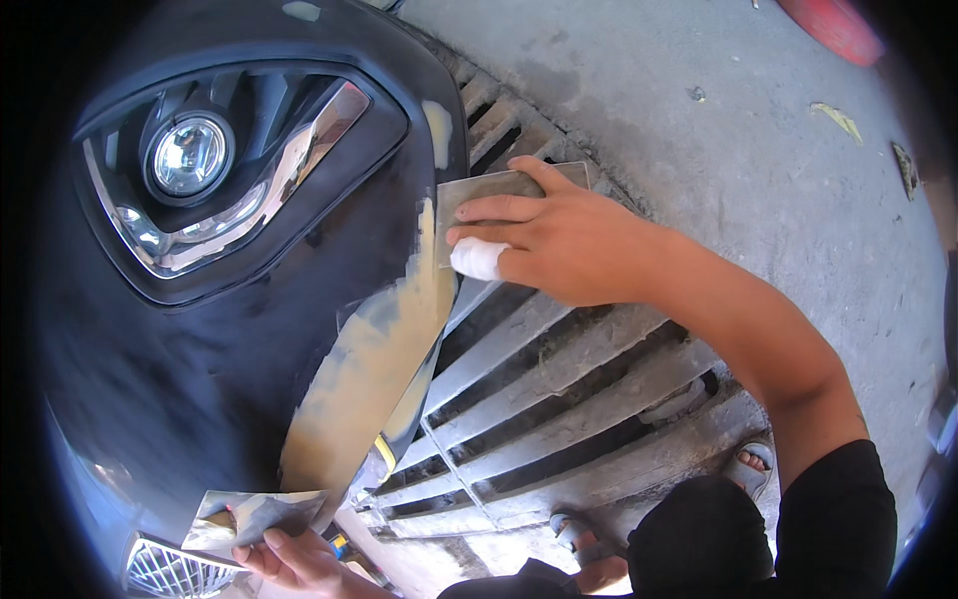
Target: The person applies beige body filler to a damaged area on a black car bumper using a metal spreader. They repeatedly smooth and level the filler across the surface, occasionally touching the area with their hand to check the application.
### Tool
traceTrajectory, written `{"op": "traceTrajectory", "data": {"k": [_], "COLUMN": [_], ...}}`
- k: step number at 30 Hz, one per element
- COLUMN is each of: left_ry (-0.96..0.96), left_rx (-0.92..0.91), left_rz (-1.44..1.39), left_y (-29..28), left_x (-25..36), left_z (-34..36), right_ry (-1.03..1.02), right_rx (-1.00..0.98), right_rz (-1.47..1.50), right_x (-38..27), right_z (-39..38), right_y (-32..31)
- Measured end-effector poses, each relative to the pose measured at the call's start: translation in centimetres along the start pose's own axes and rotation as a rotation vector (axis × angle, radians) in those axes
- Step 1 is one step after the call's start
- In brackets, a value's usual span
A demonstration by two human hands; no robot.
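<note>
A dark car bumper fills the left side. Beige body filler is smeared in a long uneven strip along its right corner, with a smaller patch higher up. My right hand, one finger wrapped in white tape, presses a flat rectangular filler spreader whose left edge meets the bumper beside the top of the strip. At the lower left my left hand grips a thin metal plate bearing a small dab of putty.
A fog lamp with chrome trim sits in the bumper. Below the bumper's right side runs a slotted floor grate with open gaps. My sandalled feet are near it. Grey concrete lies to the right, with a red object at the far corner.
</note>
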State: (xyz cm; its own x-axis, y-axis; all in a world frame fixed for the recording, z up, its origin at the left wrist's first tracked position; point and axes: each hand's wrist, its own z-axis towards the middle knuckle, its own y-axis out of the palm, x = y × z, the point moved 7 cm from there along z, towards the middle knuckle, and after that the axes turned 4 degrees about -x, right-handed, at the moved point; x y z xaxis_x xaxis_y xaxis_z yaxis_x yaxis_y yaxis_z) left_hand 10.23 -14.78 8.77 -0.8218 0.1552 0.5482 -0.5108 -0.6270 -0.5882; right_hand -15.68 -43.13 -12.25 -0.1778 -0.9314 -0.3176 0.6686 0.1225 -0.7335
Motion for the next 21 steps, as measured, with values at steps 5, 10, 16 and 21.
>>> {"op": "traceTrajectory", "data": {"k": [5, 10, 16, 21], "left_ry": [-0.008, 0.003, 0.028, 0.072], "left_rx": [-0.026, -0.008, -0.041, -0.048], "left_rz": [-0.048, -0.043, -0.042, -0.052], "left_y": [-0.3, -0.4, 0.8, 1.5], "left_x": [-0.3, -0.3, 0.4, 1.2], "left_z": [0.0, -0.1, 0.2, -0.1], "right_ry": [-0.074, -0.023, -0.074, -0.067], "right_rx": [0.093, 0.049, 0.142, 0.161], "right_rz": [0.045, -0.024, 0.002, 0.009], "right_x": [-1.2, -1.5, -4.0, -4.0], "right_z": [0.3, -0.1, -0.6, -1.0], "right_y": [-0.2, 0.4, 0.6, 2.4]}}
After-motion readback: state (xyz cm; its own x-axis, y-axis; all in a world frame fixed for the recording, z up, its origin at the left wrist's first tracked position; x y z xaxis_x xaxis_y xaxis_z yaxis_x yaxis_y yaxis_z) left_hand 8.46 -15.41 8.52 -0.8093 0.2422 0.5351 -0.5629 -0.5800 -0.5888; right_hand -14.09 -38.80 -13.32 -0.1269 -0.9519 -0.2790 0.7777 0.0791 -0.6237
